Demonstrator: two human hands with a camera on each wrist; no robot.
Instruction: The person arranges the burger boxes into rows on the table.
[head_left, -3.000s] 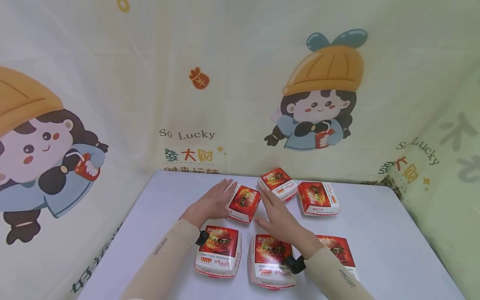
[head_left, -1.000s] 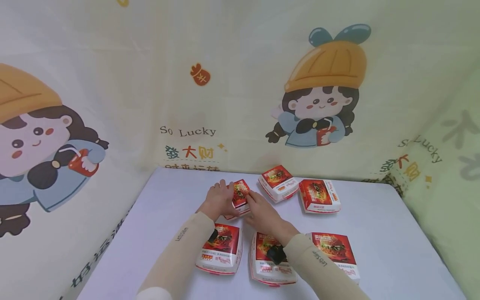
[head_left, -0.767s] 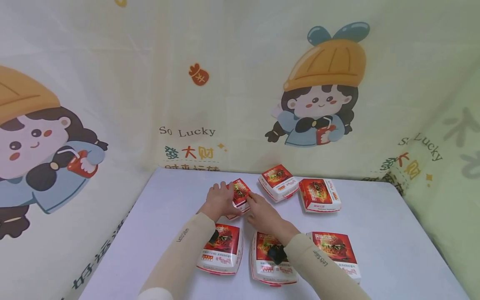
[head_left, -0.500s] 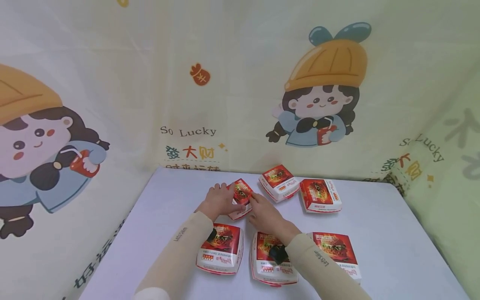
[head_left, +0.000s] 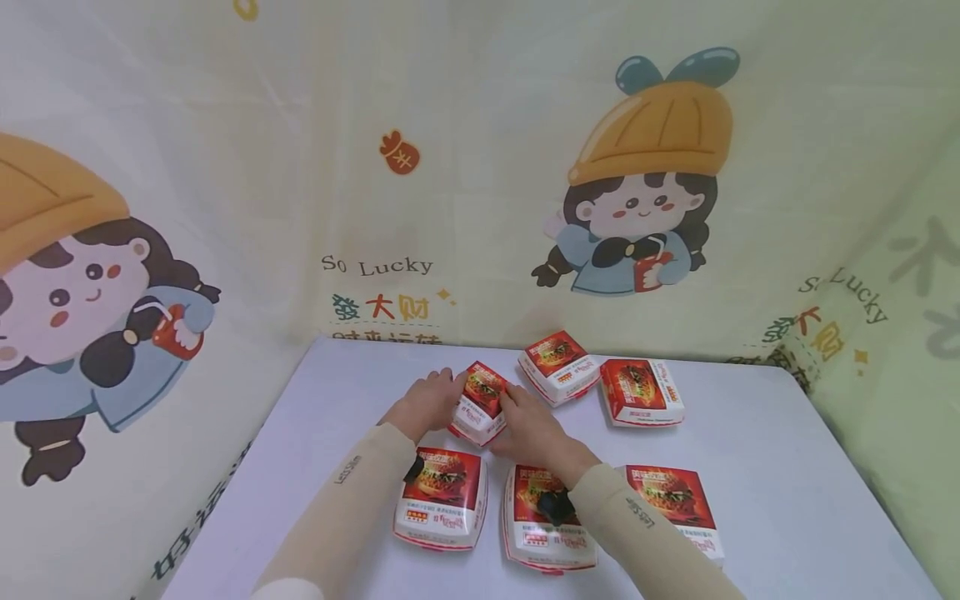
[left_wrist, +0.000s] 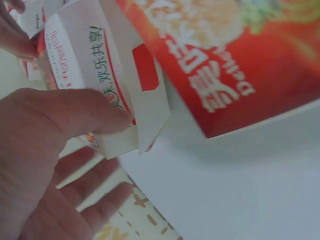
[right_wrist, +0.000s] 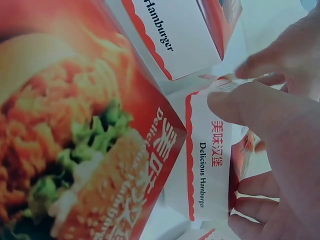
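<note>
Burger box (head_left: 481,400) points lengthwise away, red half farthest.

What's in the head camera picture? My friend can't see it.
A person's left hand and right hand hold a burger box between them. Five more boxes sit on the white table; cartoon-printed cloth hangs behind.

White table (head_left: 772,467) with burger boxes (head_left: 441,502), three in the near row

Burger box (head_left: 482,400) now sits turned, its white lettered panel (head_left: 474,417) toward the person. Left hand (head_left: 427,406) and right hand (head_left: 536,428), straight-fingered three seconds ago, now grip its sides; right one sits farther from back box (head_left: 558,367).
</note>
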